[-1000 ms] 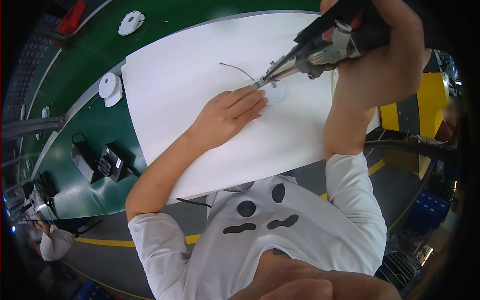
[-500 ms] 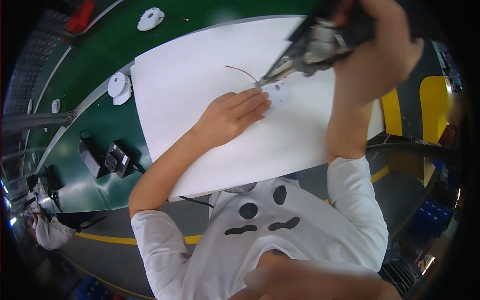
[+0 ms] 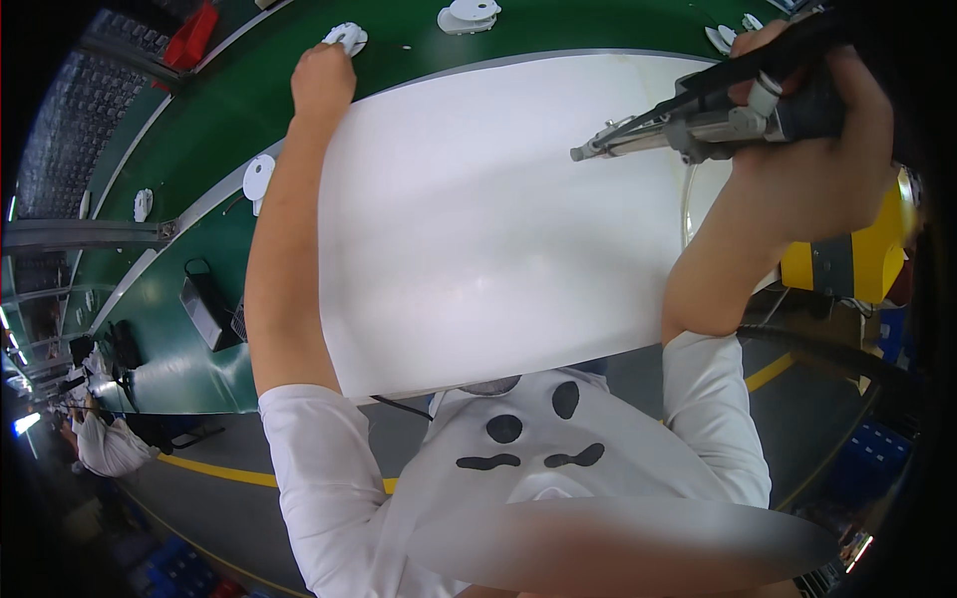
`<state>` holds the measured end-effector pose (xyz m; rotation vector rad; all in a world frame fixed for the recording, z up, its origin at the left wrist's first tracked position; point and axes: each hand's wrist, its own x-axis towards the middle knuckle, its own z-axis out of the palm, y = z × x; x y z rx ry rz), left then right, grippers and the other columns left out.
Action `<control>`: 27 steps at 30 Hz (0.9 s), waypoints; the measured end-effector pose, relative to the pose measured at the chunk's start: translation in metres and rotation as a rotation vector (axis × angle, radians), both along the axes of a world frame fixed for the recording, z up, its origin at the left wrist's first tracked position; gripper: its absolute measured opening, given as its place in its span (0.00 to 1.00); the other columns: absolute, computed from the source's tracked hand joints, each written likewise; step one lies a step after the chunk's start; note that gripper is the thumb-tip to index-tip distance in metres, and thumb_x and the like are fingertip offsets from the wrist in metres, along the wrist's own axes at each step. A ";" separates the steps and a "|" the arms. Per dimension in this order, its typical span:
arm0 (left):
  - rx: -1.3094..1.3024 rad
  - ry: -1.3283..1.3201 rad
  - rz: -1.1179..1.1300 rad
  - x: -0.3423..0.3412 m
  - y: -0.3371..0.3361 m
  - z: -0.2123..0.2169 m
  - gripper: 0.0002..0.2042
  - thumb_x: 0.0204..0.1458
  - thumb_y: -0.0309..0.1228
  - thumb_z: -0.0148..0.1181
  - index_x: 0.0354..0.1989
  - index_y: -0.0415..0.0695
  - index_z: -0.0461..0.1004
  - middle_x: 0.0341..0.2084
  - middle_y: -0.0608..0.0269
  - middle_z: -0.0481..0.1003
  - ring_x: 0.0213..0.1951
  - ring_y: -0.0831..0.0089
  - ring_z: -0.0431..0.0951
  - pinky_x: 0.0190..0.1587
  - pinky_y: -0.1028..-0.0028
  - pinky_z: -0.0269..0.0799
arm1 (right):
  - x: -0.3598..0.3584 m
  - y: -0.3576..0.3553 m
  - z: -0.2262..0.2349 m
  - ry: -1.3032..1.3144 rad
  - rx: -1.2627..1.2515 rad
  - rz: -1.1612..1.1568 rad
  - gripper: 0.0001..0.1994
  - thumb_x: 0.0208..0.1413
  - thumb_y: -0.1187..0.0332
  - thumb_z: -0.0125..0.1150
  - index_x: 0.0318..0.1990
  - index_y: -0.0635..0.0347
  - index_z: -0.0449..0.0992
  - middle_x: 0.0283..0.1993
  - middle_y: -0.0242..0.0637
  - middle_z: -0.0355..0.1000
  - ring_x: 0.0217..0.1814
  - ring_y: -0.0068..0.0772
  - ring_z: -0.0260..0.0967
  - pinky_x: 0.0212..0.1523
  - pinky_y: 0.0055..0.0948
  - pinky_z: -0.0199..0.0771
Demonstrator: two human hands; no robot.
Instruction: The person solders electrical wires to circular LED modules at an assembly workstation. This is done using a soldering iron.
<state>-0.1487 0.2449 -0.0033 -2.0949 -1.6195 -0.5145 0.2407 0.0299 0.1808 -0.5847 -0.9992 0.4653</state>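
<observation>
My left hand (image 3: pixel 322 82) stretches over the far left corner of the white sheet (image 3: pixel 478 239). Its fingers close on a small white round plastic part (image 3: pixel 347 37) on the green surface; the fingertips are partly hidden. On the right, my right hand (image 3: pixel 822 149) grips a black and metal gun-shaped tool (image 3: pixel 713 125), raised above the sheet. A narrow metal nozzle points left from it.
Another white part (image 3: pixel 469 15) lies at the far edge, with more white pieces (image 3: pixel 723 38) at far right. A round white part (image 3: pixel 259 177) sits left of my forearm. A black box-shaped device (image 3: pixel 206 307) stands at left, and a red bin (image 3: pixel 191 37) far left.
My left hand has gone from the white part on the sheet to the one at far left. That part no longer lies on the sheet. The tool has drawn back right.
</observation>
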 end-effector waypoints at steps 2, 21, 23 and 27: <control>0.058 -0.166 -0.061 -0.002 -0.007 0.012 0.10 0.55 0.31 0.63 0.36 0.36 0.83 0.34 0.47 0.82 0.35 0.49 0.84 0.41 0.55 0.80 | -0.015 -0.007 0.003 -0.051 -0.010 -0.062 0.14 0.62 0.68 0.52 0.40 0.73 0.78 0.29 0.49 0.75 0.26 0.36 0.72 0.35 0.34 0.76; -0.151 -0.275 -0.840 0.122 -0.246 0.041 0.15 0.49 0.29 0.73 0.43 0.34 0.81 0.43 0.49 0.79 0.42 0.59 0.80 0.40 0.67 0.79 | -0.075 -0.032 0.034 -0.158 -0.265 -0.012 0.14 0.53 0.73 0.61 0.46 0.66 0.71 0.20 0.32 0.67 0.15 0.22 0.62 0.20 0.23 0.68; -0.118 -0.241 -0.852 0.125 -0.245 0.018 0.16 0.49 0.29 0.73 0.44 0.34 0.81 0.47 0.49 0.78 0.44 0.58 0.79 0.41 0.66 0.79 | -0.080 -0.035 0.034 -0.125 -0.274 0.026 0.14 0.53 0.73 0.61 0.46 0.66 0.71 0.20 0.33 0.67 0.15 0.22 0.62 0.20 0.23 0.67; -0.057 -0.214 -0.858 0.128 -0.247 0.000 0.15 0.50 0.28 0.73 0.44 0.33 0.80 0.50 0.48 0.78 0.47 0.59 0.79 0.44 0.65 0.79 | -0.088 -0.031 0.031 -0.124 -0.292 0.035 0.15 0.54 0.72 0.61 0.47 0.67 0.68 0.20 0.34 0.67 0.15 0.24 0.63 0.20 0.24 0.66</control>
